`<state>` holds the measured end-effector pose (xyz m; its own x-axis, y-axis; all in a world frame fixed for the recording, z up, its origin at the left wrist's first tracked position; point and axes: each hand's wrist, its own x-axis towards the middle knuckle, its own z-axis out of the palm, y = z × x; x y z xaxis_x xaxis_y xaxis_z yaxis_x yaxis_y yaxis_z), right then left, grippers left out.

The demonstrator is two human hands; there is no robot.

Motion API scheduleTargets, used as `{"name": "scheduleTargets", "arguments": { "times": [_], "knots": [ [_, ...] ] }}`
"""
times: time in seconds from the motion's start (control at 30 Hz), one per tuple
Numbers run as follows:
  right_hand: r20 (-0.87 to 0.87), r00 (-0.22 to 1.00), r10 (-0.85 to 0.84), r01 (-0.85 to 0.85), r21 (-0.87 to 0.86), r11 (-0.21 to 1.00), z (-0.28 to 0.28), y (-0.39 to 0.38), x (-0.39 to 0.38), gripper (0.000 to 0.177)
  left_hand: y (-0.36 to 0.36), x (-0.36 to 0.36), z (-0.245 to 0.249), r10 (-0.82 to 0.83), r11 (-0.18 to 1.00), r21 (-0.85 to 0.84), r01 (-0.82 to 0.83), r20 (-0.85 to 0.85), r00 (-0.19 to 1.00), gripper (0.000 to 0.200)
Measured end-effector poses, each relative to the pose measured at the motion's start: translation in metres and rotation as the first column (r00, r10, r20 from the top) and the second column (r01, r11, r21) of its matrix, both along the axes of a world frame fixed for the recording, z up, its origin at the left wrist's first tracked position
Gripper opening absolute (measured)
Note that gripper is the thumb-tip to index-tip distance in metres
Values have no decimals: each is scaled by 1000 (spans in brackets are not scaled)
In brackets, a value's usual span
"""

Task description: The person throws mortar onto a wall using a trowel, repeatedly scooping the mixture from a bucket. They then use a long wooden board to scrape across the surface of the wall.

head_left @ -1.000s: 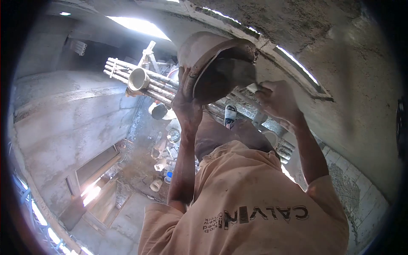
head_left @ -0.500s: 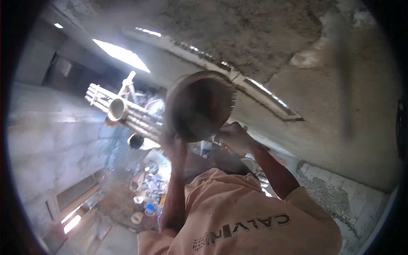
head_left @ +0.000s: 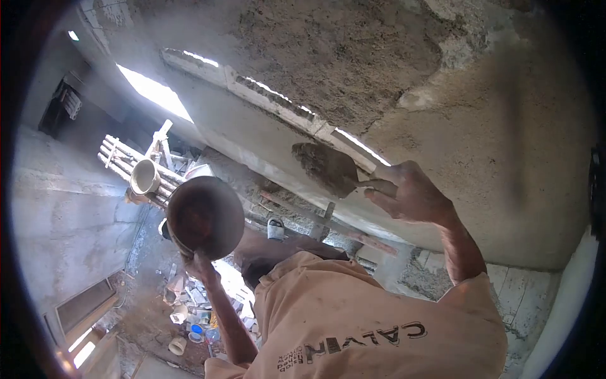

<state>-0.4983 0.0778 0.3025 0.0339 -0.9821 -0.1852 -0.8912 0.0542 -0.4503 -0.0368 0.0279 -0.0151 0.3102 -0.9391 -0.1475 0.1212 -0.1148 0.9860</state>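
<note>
My left hand point(head_left: 201, 268) is closed on the lower edge of a round, dark bucket point(head_left: 207, 218). The bucket's mouth faces up toward me, and its inside is shadowed and reddish brown, so the contents cannot be made out. My right hand point(head_left: 407, 192) is wrapped round the handle of a trowel point(head_left: 341, 174). Grey-brown mortar point(head_left: 315, 165) covers the trowel's blade, which points left. The trowel is apart from the bucket, in front of a wall point(head_left: 467, 164) that is partly smooth and partly rough.
A pole scaffold point(head_left: 120, 158) at the left bears a pale bucket point(head_left: 145, 176). Several containers and other clutter, with a blue lid point(head_left: 196, 329), lie on the floor below. A long gap in the wall lets light through. A sandalled foot point(head_left: 275, 228) shows below.
The bucket has moved left and down with my left hand. My right hand has drawn away to the right and up, and the mortar-covered trowel now shows clearly.
</note>
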Motion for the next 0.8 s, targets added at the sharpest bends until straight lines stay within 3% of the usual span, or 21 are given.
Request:
{"name": "scheduleTargets", "arguments": {
  "times": [0.07,0.1,0.2,0.23,0.33,0.37,0.4,0.43,0.47,0.53,0.63,0.73,0.8],
  "knots": [
    [14,996,93,-93,2,996,9,-1,6,22,11,28,-39,42,999,-10,-42,33,999,68],
    [22,990,140,-141,5,990,15,-2,10,20,15,34,-47,113,991,62,-115,45,993,67],
    [328,942,64,-199,396,896,43,-6,28,23,24,34,-30,133,991,8,-134,77,988,66],
    [416,896,154,-309,337,890,46,-9,31,22,25,31,-24,156,987,23,-156,38,987,67],
    [499,853,-156,-223,616,755,31,-6,17,24,29,37,-29,215,968,126,-218,35,976,68],
    [535,684,-495,2,678,736,9,-6,0,26,31,38,-34,211,970,116,-212,24,977,67],
    [435,660,-612,201,683,702,4,-19,-14,26,33,39,-41,206,972,109,-206,15,979,66],
    [348,596,-724,394,658,641,-2,-32,-29,27,39,43,-44,197,975,105,-197,10,980,64],
    [127,721,-681,544,504,671,5,-46,-35,27,40,50,-39,173,977,121,-174,25,985,63],
    [407,817,-409,426,55,903,16,-42,-64,25,35,41,-38,184,974,130,-186,23,983,61],
    [517,820,-246,367,-147,918,38,-20,-54,24,46,40,-34,179,970,148,-191,91,980,47],
    [470,778,-418,379,179,908,-13,-19,-34,30,39,37,-54,170,984,34,-175,116,979,46],
    [330,819,-470,312,432,846,-84,-13,-27,34,55,58,-109,169,979,95,-182,134,976,45]
  ]
}}
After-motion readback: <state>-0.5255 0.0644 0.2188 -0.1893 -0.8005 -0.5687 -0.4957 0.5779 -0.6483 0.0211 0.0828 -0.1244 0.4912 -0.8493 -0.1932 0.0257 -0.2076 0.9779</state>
